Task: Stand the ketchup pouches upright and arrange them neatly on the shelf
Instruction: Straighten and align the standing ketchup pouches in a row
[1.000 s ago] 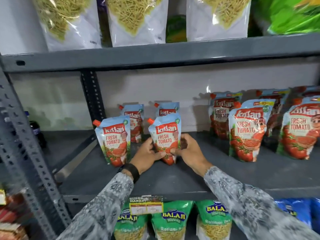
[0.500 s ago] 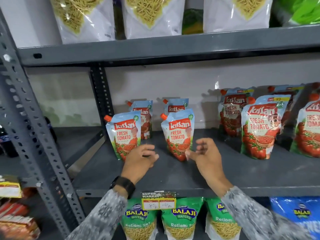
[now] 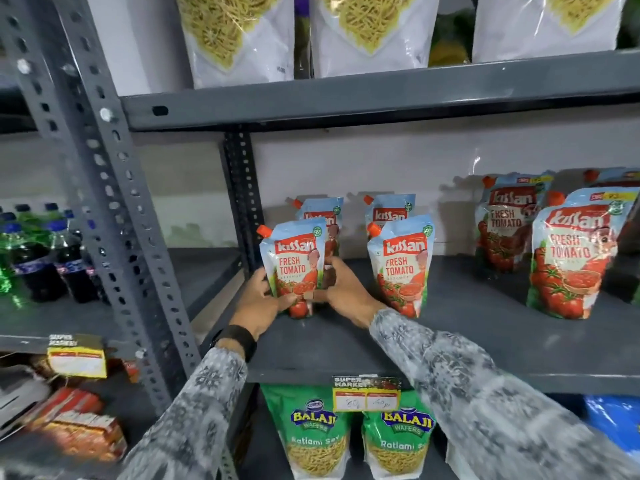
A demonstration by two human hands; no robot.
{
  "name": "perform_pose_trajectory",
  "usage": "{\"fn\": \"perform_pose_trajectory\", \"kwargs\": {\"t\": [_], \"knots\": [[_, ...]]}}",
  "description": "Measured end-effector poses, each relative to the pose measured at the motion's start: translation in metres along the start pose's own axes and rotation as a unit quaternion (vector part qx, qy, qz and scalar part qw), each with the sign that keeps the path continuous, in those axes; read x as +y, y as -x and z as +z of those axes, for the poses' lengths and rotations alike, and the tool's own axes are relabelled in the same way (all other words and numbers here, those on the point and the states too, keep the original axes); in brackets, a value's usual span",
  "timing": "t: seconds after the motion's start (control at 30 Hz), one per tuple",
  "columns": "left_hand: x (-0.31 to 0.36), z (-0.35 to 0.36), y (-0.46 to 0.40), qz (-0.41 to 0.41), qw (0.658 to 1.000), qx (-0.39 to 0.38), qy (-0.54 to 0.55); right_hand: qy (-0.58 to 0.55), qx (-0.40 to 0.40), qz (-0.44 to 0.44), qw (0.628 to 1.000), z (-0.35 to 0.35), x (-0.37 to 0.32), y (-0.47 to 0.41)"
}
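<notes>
Both hands are on the front-left ketchup pouch (image 3: 294,268) now, one to each side of it. The left hand (image 3: 266,294) cups the lower left edge, thumb laid across the bottom front; the right hand (image 3: 341,287) presses in from the right, fingers wrapped toward the back. So the grip is a two-sided clamp, palms closed against the pouch, not spread. The pouch stands on the grey shelf (image 3: 346,344), near the front edge and hard by the upright post (image 3: 242,202), its long axis running straight up, orange spout (image 3: 264,231) at the top left corner. Here is what the next nudge turns on: the pouch sits directly between the two hands, base down, so any squaring up comes from twisting or sliding at the base rather than lifting. Neither hand is nearer; they share it evenly. Just to the right stands its neighbour, the second front pouch (image 3: 401,265), upright and apart from the hands, with two more pouches behind, the back-left pouch (image 3: 323,211) and the back-right pouch (image 3: 389,209). Looks like a matter of lining this one up with its row.
</notes>
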State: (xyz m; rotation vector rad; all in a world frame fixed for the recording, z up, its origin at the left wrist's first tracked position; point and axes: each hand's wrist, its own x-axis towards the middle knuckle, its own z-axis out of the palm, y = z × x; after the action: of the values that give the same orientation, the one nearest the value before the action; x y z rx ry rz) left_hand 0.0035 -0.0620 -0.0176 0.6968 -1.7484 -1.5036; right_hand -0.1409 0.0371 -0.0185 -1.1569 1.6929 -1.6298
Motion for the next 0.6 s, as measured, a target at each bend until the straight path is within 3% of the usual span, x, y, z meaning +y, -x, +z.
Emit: {"fn": "perform_pose_trajectory", "kwargs": {"t": [0.33,0.6], "knots": [[-0.004,0.019,-0.006,0.026,0.995,-0.090,-0.017,0.038,0.117,-0.007,0.992,-0.016,0.015,0.017],[-0.006,0.016,-0.009,0.026,0.995,-0.088,-0.034,0.033,0.119,-0.024,0.992,-0.010,0.023,0.016]]}}
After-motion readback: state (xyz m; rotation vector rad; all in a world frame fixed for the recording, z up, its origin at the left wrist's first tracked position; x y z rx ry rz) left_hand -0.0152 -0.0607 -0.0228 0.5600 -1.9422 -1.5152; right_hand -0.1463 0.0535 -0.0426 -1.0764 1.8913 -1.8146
